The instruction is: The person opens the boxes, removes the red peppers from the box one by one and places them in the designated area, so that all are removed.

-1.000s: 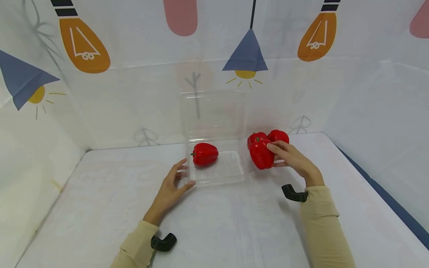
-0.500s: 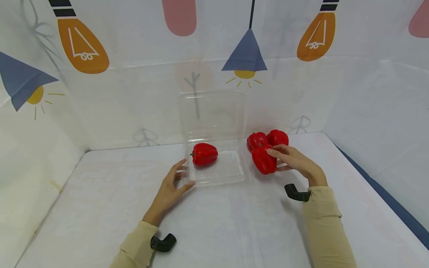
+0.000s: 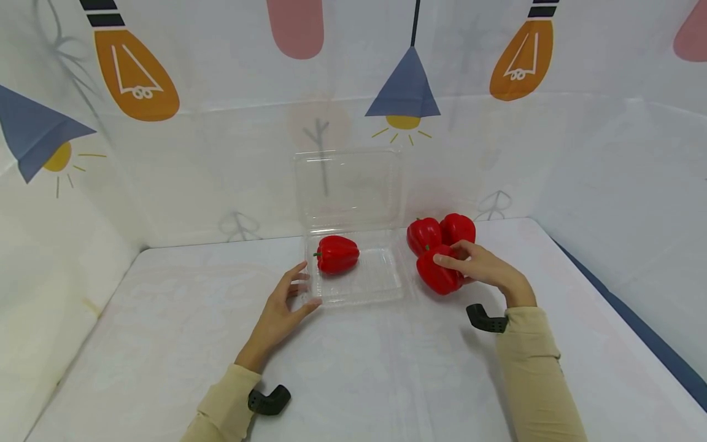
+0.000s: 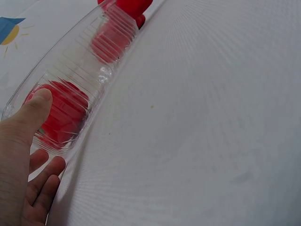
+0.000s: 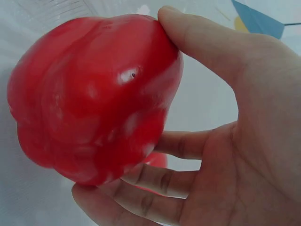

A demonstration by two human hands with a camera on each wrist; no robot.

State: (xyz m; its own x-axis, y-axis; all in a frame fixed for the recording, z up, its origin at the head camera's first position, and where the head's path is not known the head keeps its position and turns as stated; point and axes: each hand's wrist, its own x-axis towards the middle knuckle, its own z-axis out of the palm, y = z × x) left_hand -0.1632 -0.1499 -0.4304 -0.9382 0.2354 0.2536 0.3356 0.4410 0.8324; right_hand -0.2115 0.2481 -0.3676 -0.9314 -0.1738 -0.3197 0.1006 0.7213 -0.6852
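Observation:
A clear plastic box (image 3: 359, 297) stands with its lid (image 3: 350, 190) raised at the back. One red pepper (image 3: 337, 255) lies on its side in the box's left part, green stem to the left. At the box's left front corner rests my left hand (image 3: 278, 313), thumb at the near side and fingers along the left side. My right hand (image 3: 486, 268) holds another red pepper (image 3: 439, 271) between thumb and fingers, just right of the box. In the right wrist view the thumb presses the top of this held pepper (image 5: 94, 99), fingers beneath it.
Two more red peppers (image 3: 424, 236) (image 3: 458, 228) sit side by side behind the held one, near the table's back edge. A printed cloth wall (image 3: 232, 166) rises directly behind the box and peppers. The white table (image 3: 353, 374) extends in front.
The pepper in my right hand has moved slightly nearer and to the right, and has tilted, showing more of the peppers behind. My left hand and the box have stayed put.

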